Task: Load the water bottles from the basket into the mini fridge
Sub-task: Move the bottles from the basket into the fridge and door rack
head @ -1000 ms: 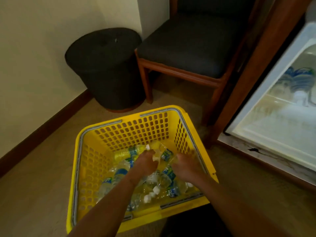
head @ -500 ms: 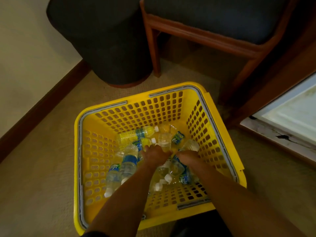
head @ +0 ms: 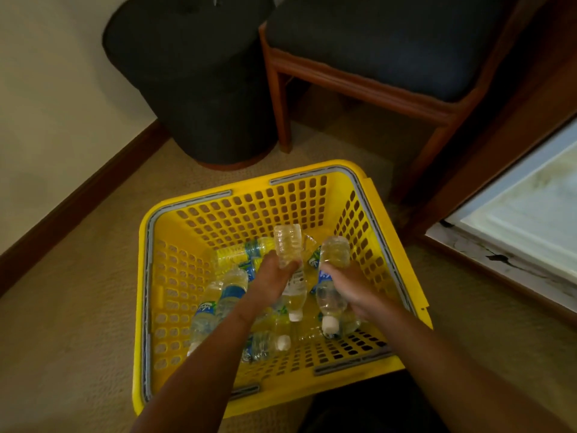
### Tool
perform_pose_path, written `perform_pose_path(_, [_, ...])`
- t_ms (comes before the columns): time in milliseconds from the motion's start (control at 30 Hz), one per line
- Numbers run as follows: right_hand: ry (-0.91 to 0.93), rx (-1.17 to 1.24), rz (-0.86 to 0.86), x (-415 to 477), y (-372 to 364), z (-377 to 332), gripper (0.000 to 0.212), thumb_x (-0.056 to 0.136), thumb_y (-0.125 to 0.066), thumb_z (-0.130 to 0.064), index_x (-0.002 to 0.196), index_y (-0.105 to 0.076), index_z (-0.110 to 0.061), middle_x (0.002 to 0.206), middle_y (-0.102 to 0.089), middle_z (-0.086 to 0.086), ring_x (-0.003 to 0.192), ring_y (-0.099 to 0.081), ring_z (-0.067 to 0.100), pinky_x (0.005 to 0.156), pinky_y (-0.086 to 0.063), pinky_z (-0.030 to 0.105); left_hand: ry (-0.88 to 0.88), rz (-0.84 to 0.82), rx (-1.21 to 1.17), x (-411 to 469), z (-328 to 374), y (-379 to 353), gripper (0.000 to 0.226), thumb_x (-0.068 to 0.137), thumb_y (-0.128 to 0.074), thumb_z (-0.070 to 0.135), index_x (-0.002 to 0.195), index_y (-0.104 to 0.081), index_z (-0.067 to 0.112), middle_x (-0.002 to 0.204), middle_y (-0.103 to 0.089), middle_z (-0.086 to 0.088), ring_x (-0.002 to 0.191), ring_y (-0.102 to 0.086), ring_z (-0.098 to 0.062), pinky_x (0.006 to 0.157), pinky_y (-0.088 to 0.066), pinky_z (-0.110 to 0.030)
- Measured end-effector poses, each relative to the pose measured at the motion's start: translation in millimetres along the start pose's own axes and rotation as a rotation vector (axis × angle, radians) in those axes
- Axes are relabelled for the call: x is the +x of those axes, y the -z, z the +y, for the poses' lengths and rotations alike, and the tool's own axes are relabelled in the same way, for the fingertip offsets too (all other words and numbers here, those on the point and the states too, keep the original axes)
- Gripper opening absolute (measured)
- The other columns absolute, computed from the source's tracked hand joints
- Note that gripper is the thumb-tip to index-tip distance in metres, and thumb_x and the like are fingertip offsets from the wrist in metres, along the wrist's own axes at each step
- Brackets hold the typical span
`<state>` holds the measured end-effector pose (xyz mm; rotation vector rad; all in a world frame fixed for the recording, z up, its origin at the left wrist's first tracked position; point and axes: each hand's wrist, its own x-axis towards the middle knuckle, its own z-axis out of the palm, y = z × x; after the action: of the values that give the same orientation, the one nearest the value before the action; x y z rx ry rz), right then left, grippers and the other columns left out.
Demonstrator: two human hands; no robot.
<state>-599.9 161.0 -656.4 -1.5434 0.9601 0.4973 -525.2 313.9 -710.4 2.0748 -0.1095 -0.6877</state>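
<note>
A yellow perforated basket [head: 162, 276] stands on the carpet with several clear water bottles lying inside. My left hand [head: 271, 282] grips one bottle [head: 287, 242] around its middle, base pointing away, cap toward me. My right hand [head: 352, 285] holds a second bottle [head: 334, 254] the same way, its white cap low near my wrist. Both held bottles sit raised above the loose ones [head: 228, 295] on the basket floor. The mini fridge [head: 527, 210] shows at the right edge, open, with its pale interior visible.
A dark round bin [head: 199, 73] stands behind the basket by the wall. A wooden chair with a dark seat [head: 390, 39] sits behind and right. Wooden cabinet framing [head: 487, 145] borders the fridge. Beige carpet lies around the basket.
Both hands have closed on a bottle each and lifted them off the pile. My view has tilted down, then risen slightly, so less of the fridge shows than a second ago.
</note>
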Motion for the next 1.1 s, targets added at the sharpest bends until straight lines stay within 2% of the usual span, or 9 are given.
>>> perform_pose_path(133, [0.142,0.203,0.073,-43,23,-15,0.025,0.086,-0.065,-0.051,0.093,-0.057,-0.029,0.100,-0.069,0.008,0.088,-0.070,0.031,0.083,-0.058,0.054,-0.095,-0.051,-0.255,-22,53,20,0.012,0.098,-0.060,0.028,0.110,-0.062,0.031,0.112,-0.072,0.003,0.104,-0.069,-0.016,0.086,-0.056,-0.036])
perform_pose_path(233, [0.202,0.347,0.119,-74,50,-22,0.040,0.071,-0.070,-0.058,0.099,-0.063,-0.029,0.102,-0.071,0.015,0.088,-0.072,0.037,0.077,-0.057,0.063,-0.118,-0.074,-0.369,-40,95,24,0.016,0.099,-0.058,0.032,0.112,-0.065,0.030,0.107,-0.074,0.004,0.103,-0.070,-0.016,0.080,-0.055,-0.029])
perform_pose_path(300, [0.254,0.444,0.129,-95,71,-26,0.038,0.076,-0.070,-0.050,0.101,-0.065,-0.022,0.099,-0.072,0.020,0.082,-0.072,0.038,0.074,-0.057,0.065,-0.118,-0.110,-0.412,-51,123,18,0.027,0.097,-0.057,0.040,0.117,-0.066,0.024,0.106,-0.075,-0.004,0.099,-0.072,-0.021,0.078,-0.058,-0.036])
perform_pose_path(400, [0.304,0.547,0.193,-124,110,-25,0.034,0.086,-0.064,-0.040,0.107,-0.061,-0.014,0.093,-0.071,0.021,0.068,-0.069,0.032,0.062,-0.058,0.049,-0.157,-0.209,-0.418,-69,167,-4,0.032,0.098,-0.053,0.044,0.111,-0.068,0.019,0.102,-0.073,-0.014,0.092,-0.072,-0.030,0.079,-0.058,-0.048])
perform_pose_path(500, [0.354,0.615,0.280,-148,149,-20,0.033,0.090,-0.062,-0.038,0.109,-0.059,-0.011,0.090,-0.071,0.021,0.064,-0.068,0.029,0.055,-0.056,0.038,-0.191,-0.308,-0.421,-86,208,-35,0.039,0.097,-0.053,0.047,0.112,-0.066,0.014,0.098,-0.072,-0.015,0.084,-0.071,-0.029,0.069,-0.056,-0.042])
perform_pose_path(700, [0.386,0.759,0.428,-176,244,3,0.031,0.092,-0.063,-0.035,0.111,-0.059,-0.010,0.092,-0.069,0.022,0.057,-0.067,0.028,0.049,-0.055,0.034,-0.179,-0.534,-0.499,-111,287,-115,0.035,0.098,-0.054,0.039,0.111,-0.062,0.008,0.085,-0.071,-0.020,0.062,-0.069,-0.032,0.050,-0.057,-0.036])
perform_pose_path(800, [0.383,0.790,0.493,-180,297,17,0.035,0.093,-0.058,-0.032,0.110,-0.062,-0.003,0.086,-0.072,0.020,0.057,-0.068,0.027,0.052,-0.053,0.033,-0.097,-0.635,-0.558,-113,329,-158,0.032,0.095,-0.056,0.032,0.113,-0.062,0.007,0.088,-0.074,-0.017,0.069,-0.071,-0.028,0.057,-0.059,-0.037])
perform_pose_path(900, [0.344,0.823,0.531,-175,347,25,0.035,0.089,-0.050,-0.026,0.106,-0.062,0.002,0.075,-0.069,0.021,0.054,-0.064,0.030,0.056,-0.051,0.034,-0.043,-0.635,-0.476,-102,362,-200,0.030,0.092,-0.052,0.031,0.105,-0.063,0.006,0.073,-0.072,-0.012,0.065,-0.068,-0.027,0.064,-0.053,-0.036])
perform_pose_path(1100, [0.305,0.628,0.744,-143,427,25,0.029,0.092,-0.053,-0.023,0.114,-0.057,-0.005,0.088,-0.066,0.015,0.070,-0.065,0.028,0.056,-0.049,0.029,-0.082,-0.562,-0.284,-75,420,-273,0.020,0.093,-0.046,0.023,0.092,-0.060,0.009,0.073,-0.062,-0.009,0.060,-0.058,-0.024,0.052,-0.046,-0.024])
